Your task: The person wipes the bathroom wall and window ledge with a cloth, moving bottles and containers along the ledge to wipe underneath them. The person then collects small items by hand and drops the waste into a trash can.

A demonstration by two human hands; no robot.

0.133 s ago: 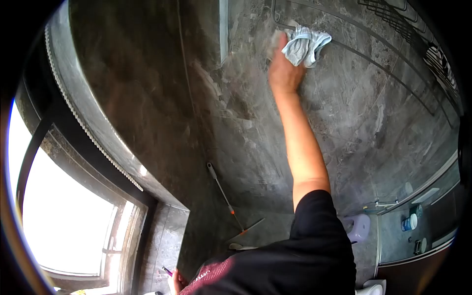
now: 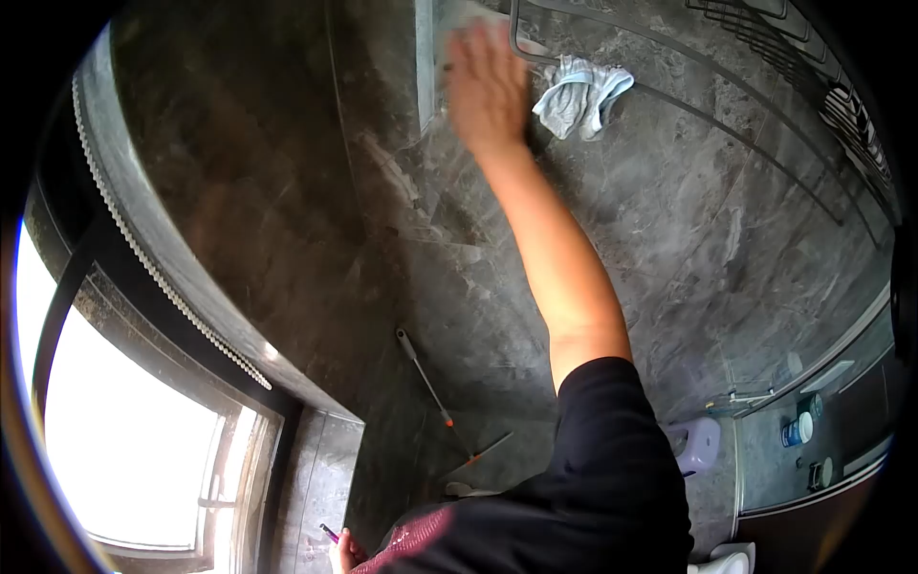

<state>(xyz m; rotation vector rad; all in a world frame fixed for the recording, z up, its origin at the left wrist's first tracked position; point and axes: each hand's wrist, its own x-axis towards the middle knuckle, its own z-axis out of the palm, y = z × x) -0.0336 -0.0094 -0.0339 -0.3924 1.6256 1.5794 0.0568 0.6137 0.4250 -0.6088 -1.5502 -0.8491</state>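
Note:
My right hand (image 2: 488, 91) reaches up against the grey marbled wall, blurred by motion, its fingers stretched out flat. A pale, smeared patch (image 2: 469, 13) shows at its fingertips; I cannot make out what it is. Just right of the hand, a grey cloth with light blue edging (image 2: 579, 96) hangs on a thin metal rail (image 2: 660, 91). Low at the left, my left hand (image 2: 346, 552) is closed around a slim purple pen-like stick (image 2: 330, 533), of which only one end shows.
A long-handled squeegee (image 2: 424, 375) leans in the wall corner. To the left are a bright window (image 2: 134, 411) with a ledge and a bead chain (image 2: 158, 239). A wire rack (image 2: 765, 48) is at upper right, and a lilac plastic item (image 2: 703, 445) stands low at right.
My right hand has moved left along the wall, away from the hanging cloth, and its fingers now show spread flat. The view has shifted slightly. My left hand keeps its purple stick.

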